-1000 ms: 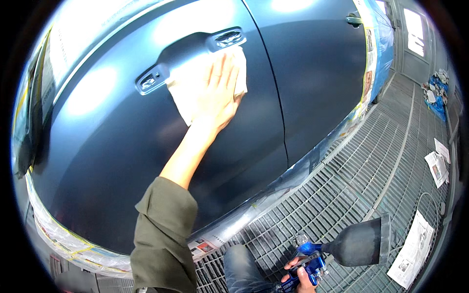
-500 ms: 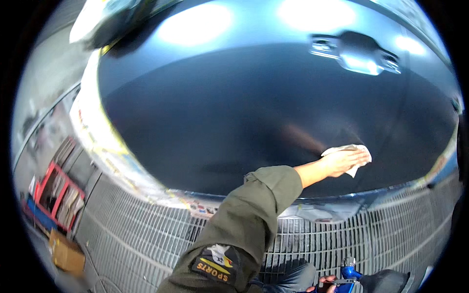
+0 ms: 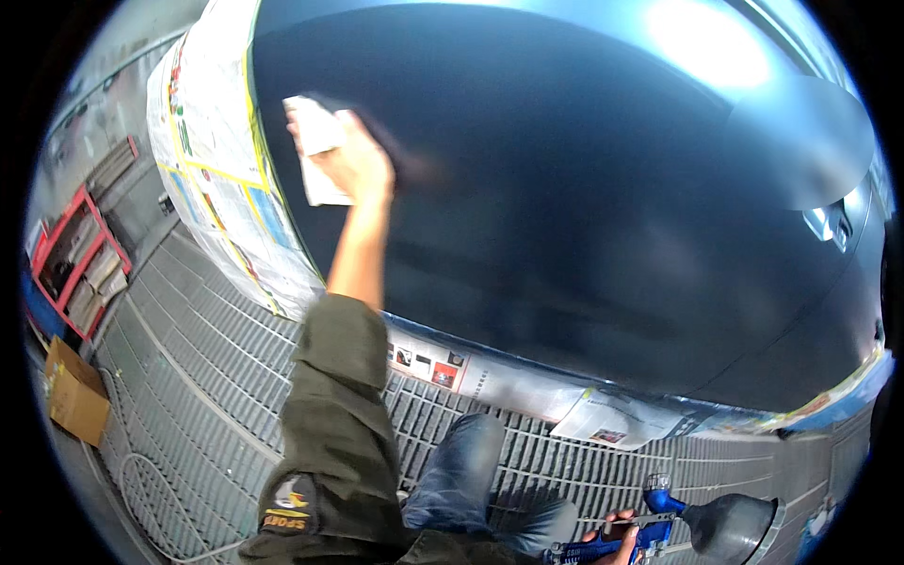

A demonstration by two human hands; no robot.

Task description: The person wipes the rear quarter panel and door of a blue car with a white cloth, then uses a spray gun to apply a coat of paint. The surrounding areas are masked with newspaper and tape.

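Note:
My left hand point(image 3: 358, 165) is at the left end of a dark, glossy car body panel point(image 3: 546, 198), holding a folded white wiping cloth point(image 3: 325, 179) against or just over the surface. Its fingers are slightly blurred, and part of the cloth lies behind them. Down at the lower right, my right hand point(image 3: 614, 541) is wrapped round a blue spray gun point(image 3: 656, 530). A dark grey cup point(image 3: 730, 529) is attached to the gun, which is held low over the floor grating, away from the panel.
Masking paper point(image 3: 212, 122) with yellow tape borders the panel on the left, and printed paper point(image 3: 508, 386) runs along its lower edge. Floor grating point(image 3: 217, 348) lies beneath. On the left are a red rack point(image 3: 71, 301), a cardboard box point(image 3: 77, 391) and a pale hose point(image 3: 155, 471).
My left hand has swept the cloth from the panel's lower right part to its left end. The view has shifted to the left. My right hand still holds the spray gun low.

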